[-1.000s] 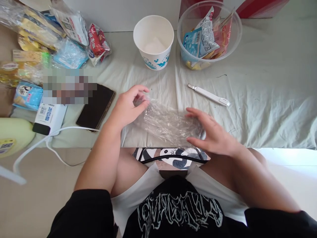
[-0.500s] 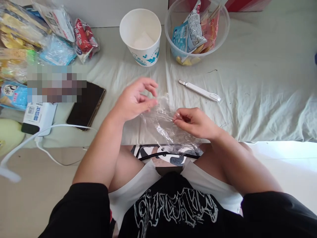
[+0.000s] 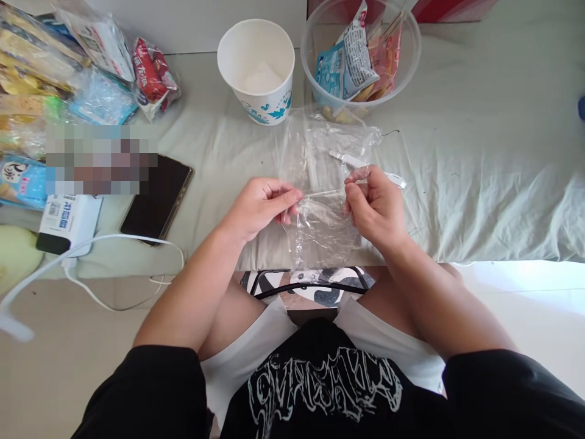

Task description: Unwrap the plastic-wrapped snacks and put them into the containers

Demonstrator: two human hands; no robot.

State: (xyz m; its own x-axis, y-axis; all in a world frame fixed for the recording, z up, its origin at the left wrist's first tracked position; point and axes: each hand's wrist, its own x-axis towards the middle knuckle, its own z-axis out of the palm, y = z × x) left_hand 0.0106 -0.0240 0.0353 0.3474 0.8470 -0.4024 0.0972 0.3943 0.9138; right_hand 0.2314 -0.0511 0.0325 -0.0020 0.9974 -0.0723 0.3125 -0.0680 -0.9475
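A clear plastic bag (image 3: 322,158) is held up over the pale sheet in front of me. My left hand (image 3: 262,204) pinches its left edge and my right hand (image 3: 375,204) pinches its right edge, stretching it between them. The bag's upper part stands up towards the bowl and its lower part hangs down to the edge of the sheet. A white slim tool (image 3: 395,178) lies behind the bag, partly hidden by it and by my right hand.
A white paper cup (image 3: 256,70) and a clear bowl (image 3: 411,55) of snack packets stand at the back. Snack packets (image 3: 91,61) pile at the left, with a dark phone (image 3: 158,198), a white charger (image 3: 68,219) and its cable.
The bag lay crumpled on the sheet under both hands; now both hands have pinched its edges and lifted it, spread out between them.
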